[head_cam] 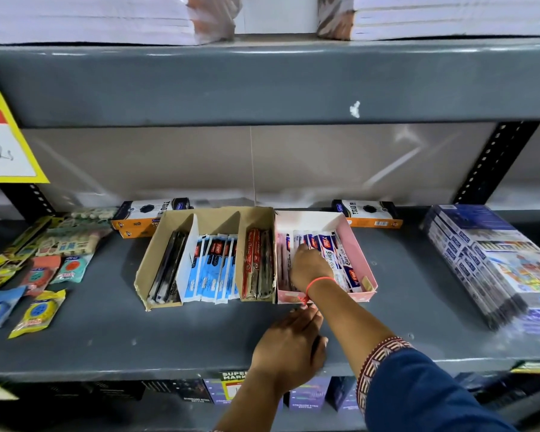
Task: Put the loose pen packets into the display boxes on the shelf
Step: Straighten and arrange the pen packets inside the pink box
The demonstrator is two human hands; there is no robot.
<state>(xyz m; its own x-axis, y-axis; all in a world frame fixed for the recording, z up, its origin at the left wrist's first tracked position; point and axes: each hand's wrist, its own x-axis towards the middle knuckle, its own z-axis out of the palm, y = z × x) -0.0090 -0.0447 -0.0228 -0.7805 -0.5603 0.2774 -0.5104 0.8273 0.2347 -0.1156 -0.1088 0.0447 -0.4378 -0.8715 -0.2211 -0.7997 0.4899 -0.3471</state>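
A pink display box [359, 248] stands on the grey shelf [138, 341], holding white, blue and red pen packets [335, 255] on edge. My right hand [309, 268] reaches into its left half, fingers curled down on a packet among the others. My left hand [290, 344] lies lower, holding nothing, its fingertips at the pink box's front wall. Touching the pink box on the left is a brown cardboard box [155, 247] with three compartments: black pens [169, 263], blue packets [214, 263], red packets [253, 260].
Two orange and black boxes [144, 213] [368, 212] lie behind the display boxes. A slanted stack of blue packs [487, 263] fills the right of the shelf. Several small sachets [38, 310] are scattered at the left. The upper shelf's edge [262, 85] hangs overhead.
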